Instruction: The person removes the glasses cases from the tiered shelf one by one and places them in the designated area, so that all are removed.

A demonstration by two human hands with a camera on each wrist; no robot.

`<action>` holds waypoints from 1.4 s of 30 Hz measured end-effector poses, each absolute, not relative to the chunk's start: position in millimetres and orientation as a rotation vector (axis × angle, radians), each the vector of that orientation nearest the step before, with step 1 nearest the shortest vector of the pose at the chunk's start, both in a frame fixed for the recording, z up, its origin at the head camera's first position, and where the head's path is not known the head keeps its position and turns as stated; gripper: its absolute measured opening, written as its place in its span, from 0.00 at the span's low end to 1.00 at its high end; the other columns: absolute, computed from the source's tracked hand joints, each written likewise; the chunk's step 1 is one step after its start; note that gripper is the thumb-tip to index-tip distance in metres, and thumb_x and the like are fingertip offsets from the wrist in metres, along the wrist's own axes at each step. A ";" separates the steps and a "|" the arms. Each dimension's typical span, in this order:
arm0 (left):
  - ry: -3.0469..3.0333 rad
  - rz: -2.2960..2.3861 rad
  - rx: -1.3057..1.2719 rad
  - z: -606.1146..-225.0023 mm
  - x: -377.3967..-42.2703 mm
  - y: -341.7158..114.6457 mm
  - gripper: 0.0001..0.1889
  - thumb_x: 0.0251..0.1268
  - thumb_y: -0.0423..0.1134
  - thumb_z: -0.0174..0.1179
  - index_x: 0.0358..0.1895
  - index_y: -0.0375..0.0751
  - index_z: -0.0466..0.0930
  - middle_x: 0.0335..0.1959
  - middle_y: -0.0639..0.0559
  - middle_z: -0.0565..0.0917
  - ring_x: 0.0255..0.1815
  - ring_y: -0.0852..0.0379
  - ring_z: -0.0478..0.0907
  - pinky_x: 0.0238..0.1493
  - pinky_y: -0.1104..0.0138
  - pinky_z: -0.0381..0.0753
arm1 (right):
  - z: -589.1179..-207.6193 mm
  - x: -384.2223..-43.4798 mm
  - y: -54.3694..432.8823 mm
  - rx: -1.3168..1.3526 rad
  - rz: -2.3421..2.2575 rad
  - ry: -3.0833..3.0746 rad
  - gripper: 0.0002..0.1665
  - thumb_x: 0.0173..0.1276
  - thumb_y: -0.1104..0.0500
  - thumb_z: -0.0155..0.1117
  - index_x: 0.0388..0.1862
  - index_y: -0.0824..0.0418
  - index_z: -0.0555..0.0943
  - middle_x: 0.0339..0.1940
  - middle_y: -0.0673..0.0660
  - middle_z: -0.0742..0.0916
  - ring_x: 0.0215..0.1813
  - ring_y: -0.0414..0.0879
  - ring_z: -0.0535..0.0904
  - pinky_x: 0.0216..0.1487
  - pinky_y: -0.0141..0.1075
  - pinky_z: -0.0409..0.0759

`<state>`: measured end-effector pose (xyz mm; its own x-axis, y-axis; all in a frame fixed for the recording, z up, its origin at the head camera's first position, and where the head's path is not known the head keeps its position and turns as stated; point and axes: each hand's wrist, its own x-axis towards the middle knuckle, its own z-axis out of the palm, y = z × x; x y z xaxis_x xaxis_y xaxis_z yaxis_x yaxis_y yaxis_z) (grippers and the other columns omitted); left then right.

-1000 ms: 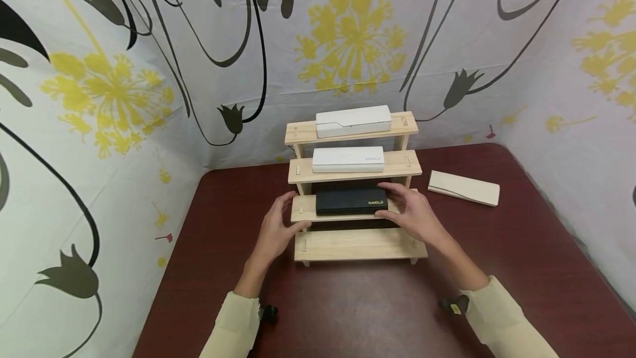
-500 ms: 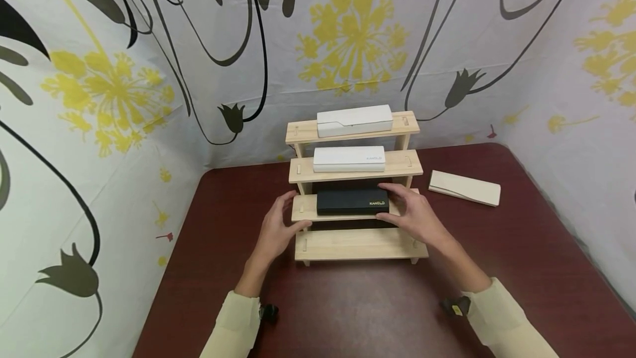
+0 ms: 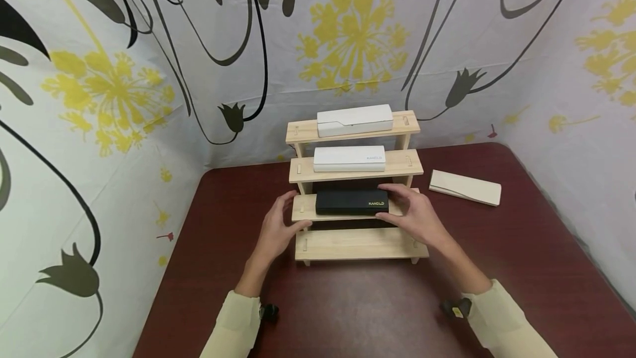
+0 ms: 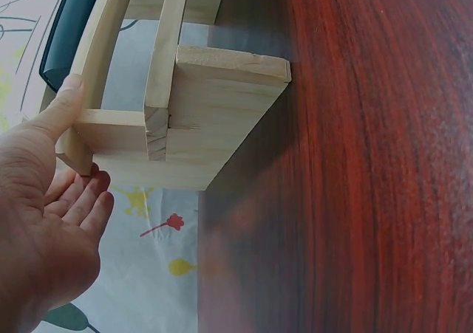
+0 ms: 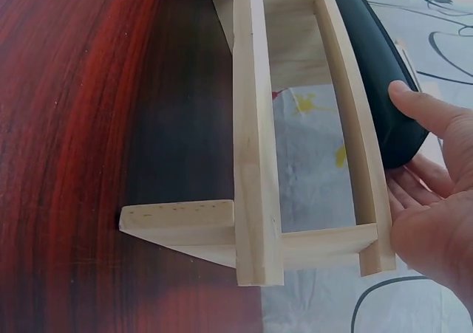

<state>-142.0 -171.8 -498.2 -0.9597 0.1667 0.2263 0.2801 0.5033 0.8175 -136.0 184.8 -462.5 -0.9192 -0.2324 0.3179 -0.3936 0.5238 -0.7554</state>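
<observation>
A stepped wooden rack (image 3: 358,245) stands on the table, and a black glasses case (image 3: 345,202) with gold lettering lies on its second step from the bottom. My right hand (image 3: 418,215) grips the case's right end. In the right wrist view, the thumb presses the front of the glasses case (image 5: 375,67) and the fingers reach behind it. My left hand (image 3: 275,231) holds the left end of that same step. The left wrist view shows its thumb on the board's front edge (image 4: 100,60) near the case's left end, with the other fingers curled at the board's end.
White glasses cases lie on the upper steps, one on the third (image 3: 343,160) and another on the top (image 3: 354,121). A cream glasses case (image 3: 464,188) rests on the dark red table (image 3: 367,308) right of the rack. Patterned cloth (image 3: 278,70) hangs behind and at both sides.
The black glasses case has shifted very slightly left along its step within the last half second. Both hands stay nearly where they were.
</observation>
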 end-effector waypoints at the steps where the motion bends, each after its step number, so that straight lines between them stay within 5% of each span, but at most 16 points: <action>1: -2.620 -1.456 -0.391 -498.1 -141.9 -171.7 0.46 0.61 0.42 0.80 0.80 0.41 0.64 0.77 0.45 0.72 0.78 0.47 0.69 0.77 0.50 0.69 | -462.6 -135.8 185.0 0.532 1.376 -2.575 0.39 0.60 0.61 0.86 0.70 0.60 0.81 0.60 0.60 0.88 0.57 0.56 0.88 0.58 0.53 0.83; 12: -2.617 -1.446 -0.393 -499.0 -141.9 -171.8 0.47 0.61 0.43 0.81 0.80 0.38 0.65 0.76 0.45 0.73 0.77 0.47 0.70 0.76 0.50 0.70 | -462.1 -131.9 188.3 0.526 1.512 -2.493 0.39 0.60 0.63 0.85 0.70 0.61 0.81 0.63 0.61 0.87 0.59 0.55 0.87 0.58 0.33 0.84; 24: -2.614 -1.446 -0.391 -499.5 -142.6 -172.1 0.47 0.61 0.42 0.81 0.80 0.37 0.65 0.76 0.45 0.73 0.77 0.46 0.70 0.76 0.49 0.69 | -459.5 -128.8 191.2 0.568 1.581 -2.378 0.38 0.59 0.68 0.84 0.69 0.63 0.82 0.64 0.62 0.86 0.63 0.59 0.84 0.63 0.41 0.82; 34: -2.615 -1.439 -0.392 -499.3 -142.0 -172.1 0.46 0.61 0.43 0.81 0.80 0.43 0.65 0.76 0.45 0.73 0.76 0.47 0.71 0.76 0.50 0.70 | -456.4 -124.0 194.1 0.587 1.591 -2.283 0.40 0.54 0.73 0.85 0.68 0.62 0.83 0.63 0.61 0.87 0.65 0.38 0.81 0.67 0.34 0.79; 42: -2.609 -1.444 -0.389 -498.7 -142.0 -171.6 0.46 0.60 0.42 0.81 0.79 0.42 0.66 0.76 0.45 0.73 0.76 0.47 0.71 0.77 0.50 0.69 | -449.5 -117.6 198.1 0.543 1.607 -2.265 0.40 0.55 0.71 0.85 0.68 0.58 0.83 0.64 0.57 0.86 0.66 0.36 0.80 0.69 0.30 0.76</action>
